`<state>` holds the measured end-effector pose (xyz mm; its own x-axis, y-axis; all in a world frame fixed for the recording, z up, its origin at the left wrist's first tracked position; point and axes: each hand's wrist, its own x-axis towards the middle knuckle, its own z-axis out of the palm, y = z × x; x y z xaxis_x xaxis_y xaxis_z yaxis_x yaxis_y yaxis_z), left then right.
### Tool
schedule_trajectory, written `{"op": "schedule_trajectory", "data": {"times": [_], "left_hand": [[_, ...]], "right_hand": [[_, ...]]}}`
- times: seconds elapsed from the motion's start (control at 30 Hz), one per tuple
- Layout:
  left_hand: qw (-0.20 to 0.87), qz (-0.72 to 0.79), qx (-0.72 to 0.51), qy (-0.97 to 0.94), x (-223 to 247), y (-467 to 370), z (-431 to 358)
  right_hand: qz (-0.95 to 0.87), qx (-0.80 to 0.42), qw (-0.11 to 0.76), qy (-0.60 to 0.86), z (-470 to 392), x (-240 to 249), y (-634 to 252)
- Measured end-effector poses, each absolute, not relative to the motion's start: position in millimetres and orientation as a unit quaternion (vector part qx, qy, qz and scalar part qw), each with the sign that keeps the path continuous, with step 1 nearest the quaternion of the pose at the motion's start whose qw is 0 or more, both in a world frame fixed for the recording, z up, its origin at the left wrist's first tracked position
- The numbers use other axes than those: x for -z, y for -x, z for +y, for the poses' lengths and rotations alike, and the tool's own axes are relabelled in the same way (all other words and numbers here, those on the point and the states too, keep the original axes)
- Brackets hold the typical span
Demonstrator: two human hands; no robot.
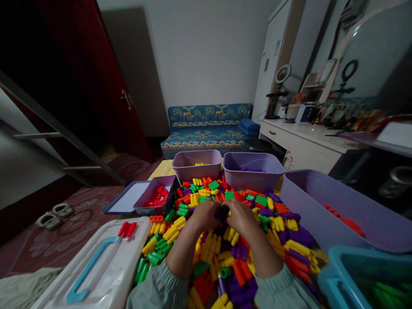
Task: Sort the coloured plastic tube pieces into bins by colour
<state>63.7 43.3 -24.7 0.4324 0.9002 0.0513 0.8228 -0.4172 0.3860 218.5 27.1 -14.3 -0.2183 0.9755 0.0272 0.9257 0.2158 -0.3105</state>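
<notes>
"Where are the hands?"

"The left hand [207,214] and right hand [238,216] are close together at the middle of the pile of plastic pieces [210,246]."

"Are they holding any?"

"Both look curled, but the fingertips are hidden, so I can't say how wide they are or if they've got one."

"What's beside the pile?"

"A white lid [112,268] with red bits [127,230] on its left, a blue tub [336,257] on its right."
</notes>
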Motion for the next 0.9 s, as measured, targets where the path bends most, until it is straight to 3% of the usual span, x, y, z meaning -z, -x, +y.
{"op": "schedule_trajectory", "data": {"times": [0.33, 0.63, 0.9], "left_hand": [[0.146, 0.514, -0.178, -0.827, 34.1, -69.3, 41.4], [0.247, 0.504, -0.274, -0.781, 35.2, -67.0, 44.6], [0.212, 0.538, -0.236, -0.781, 33.5, -62.1, 44.5]], "right_hand": [[-0.783, -0.078, 0.091, 0.61, 27.6, 23.0, -213.6], [-0.771, -0.104, 0.095, 0.621, 30.4, 23.9, -217.8], [-0.759, -0.117, 0.13, 0.627, 27.2, 16.4, -221.2]]}}
